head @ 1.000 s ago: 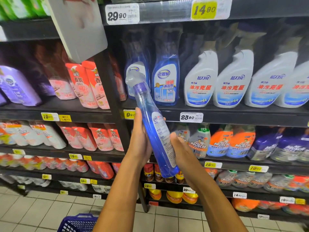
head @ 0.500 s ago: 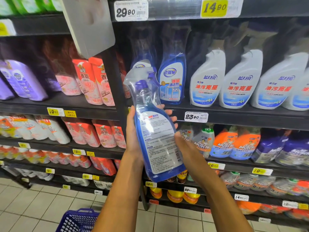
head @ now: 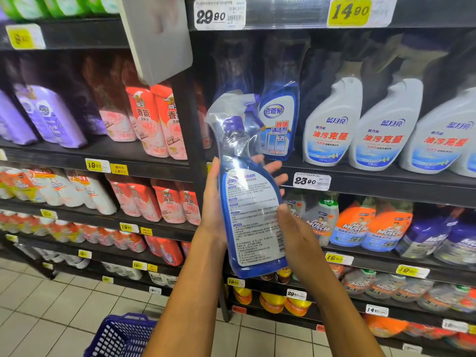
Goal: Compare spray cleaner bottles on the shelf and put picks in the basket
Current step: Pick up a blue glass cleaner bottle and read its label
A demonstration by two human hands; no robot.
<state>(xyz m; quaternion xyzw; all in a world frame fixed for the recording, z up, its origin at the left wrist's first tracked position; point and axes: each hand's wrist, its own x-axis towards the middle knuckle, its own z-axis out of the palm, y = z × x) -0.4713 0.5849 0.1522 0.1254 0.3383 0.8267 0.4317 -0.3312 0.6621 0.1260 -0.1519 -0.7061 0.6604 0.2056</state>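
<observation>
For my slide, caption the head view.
Both hands, left hand and right hand, hold a blue spray cleaner bottle back-label up before stocked shelves, blue basket below.

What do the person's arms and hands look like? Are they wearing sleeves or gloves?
Both arms are bare from the bottom edge of the picture up to the hands, so no sleeves show. The left hand and the right hand wear no gloves. No watch, bracelet or ring shows on the parts in view. There are no cables or markings, just two plain arms.
</observation>
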